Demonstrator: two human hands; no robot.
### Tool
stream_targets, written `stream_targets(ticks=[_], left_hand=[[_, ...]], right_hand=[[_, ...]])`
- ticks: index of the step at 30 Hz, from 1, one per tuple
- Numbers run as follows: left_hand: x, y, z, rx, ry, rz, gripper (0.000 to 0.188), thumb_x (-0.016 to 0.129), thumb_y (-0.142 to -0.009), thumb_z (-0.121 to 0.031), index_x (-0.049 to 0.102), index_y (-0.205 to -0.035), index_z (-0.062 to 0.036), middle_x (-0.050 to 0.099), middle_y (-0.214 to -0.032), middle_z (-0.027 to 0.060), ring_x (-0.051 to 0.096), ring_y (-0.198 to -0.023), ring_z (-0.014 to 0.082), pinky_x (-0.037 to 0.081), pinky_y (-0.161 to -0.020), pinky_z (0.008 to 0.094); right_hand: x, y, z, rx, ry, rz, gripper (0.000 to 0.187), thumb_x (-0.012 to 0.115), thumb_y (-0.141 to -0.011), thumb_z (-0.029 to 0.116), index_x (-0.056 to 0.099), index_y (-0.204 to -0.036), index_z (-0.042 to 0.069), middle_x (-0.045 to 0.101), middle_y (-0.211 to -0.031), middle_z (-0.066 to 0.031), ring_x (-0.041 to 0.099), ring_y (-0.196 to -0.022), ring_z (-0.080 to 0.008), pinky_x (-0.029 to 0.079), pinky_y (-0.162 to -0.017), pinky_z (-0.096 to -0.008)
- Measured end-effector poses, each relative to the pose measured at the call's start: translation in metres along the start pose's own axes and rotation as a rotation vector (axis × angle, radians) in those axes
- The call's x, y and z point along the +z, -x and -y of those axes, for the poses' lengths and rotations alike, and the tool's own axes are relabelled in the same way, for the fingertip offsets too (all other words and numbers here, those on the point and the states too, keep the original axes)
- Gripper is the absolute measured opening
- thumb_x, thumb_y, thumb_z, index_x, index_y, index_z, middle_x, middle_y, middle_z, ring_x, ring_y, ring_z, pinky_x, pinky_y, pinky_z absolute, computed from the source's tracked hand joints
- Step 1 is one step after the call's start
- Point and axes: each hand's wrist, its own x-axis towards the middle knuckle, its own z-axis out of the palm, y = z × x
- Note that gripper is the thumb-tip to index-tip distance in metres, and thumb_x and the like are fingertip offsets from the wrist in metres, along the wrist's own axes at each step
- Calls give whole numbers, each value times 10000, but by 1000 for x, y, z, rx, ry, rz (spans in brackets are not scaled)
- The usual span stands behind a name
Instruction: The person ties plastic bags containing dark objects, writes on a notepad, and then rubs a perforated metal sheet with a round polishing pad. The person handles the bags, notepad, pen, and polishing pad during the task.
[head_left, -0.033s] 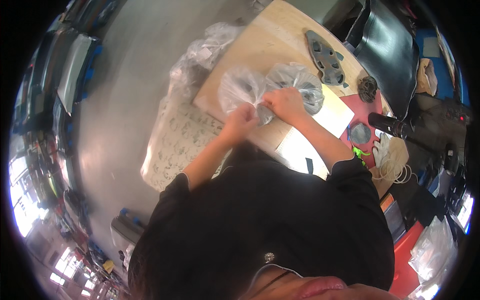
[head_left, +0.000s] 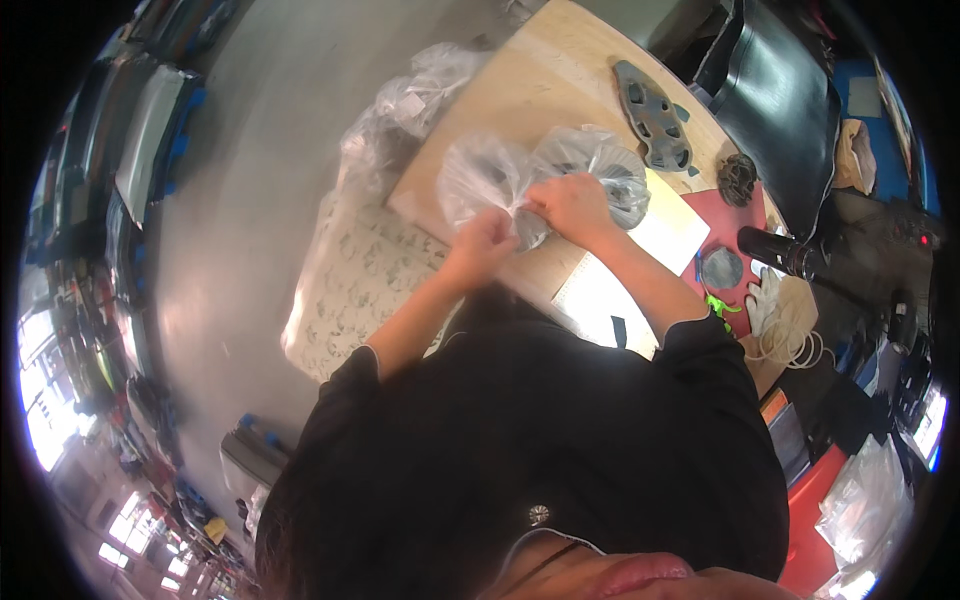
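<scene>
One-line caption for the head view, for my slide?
Both hands, left hand and right hand, gripping a crinkled clear plastic bag over a light wooden board.

That clear plastic bag [head_left: 500, 180] on the pale matt wood board [head_left: 545, 70] is thin, crinkly and glossy. Just right of it on the board there's a dull grey perforated sole piece [head_left: 655, 115], a smooth white paper sheet [head_left: 672, 228] and a matt red mat [head_left: 735, 235].
</scene>
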Motion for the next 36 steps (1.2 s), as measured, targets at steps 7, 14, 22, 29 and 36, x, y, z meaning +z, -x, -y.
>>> stream_targets(ticks=[7,14,22,29,36], left_hand=[[5,5,26,70,-66,-67,204,612,-857,-34,433,-771,-83,390,-728,-57,367,-689,47,332,-583,225],[5,16,34,161,-251,-131,146,604,-834,-40,471,-772,-45,438,-666,39,445,-627,144,392,-582,295],[9,40,32,38,-294,-184,118,600,-831,-40,488,-793,-36,492,-637,63,499,-564,167,420,-543,328],[7,39,33,-235,-130,-82,55,577,-883,-77,609,-920,-51,562,-646,86,564,-586,167,450,-556,331],[-10,39,25,102,-506,-30,90,547,-870,-103,611,-898,-46,620,-782,232,603,-763,437,487,-656,491]], right_hand=[[19,-18,-8,43,-44,80,236,631,-850,360,645,-747,148,633,-701,-90,627,-693,-338,458,-575,-462],[24,-28,-6,159,-53,167,243,582,-863,374,659,-790,155,659,-749,-96,648,-735,-341,480,-614,-469],[12,-28,-6,81,-115,281,245,538,-875,345,659,-793,149,667,-758,-106,649,-746,-346,488,-654,-467],[15,-32,-11,69,-251,282,251,620,-871,362,670,-802,126,633,-714,-84,625,-701,-323,463,-603,-421],[28,-32,2,210,-258,132,240,635,-847,355,678,-758,135,655,-737,-83,638,-715,-322,479,-607,-436]])
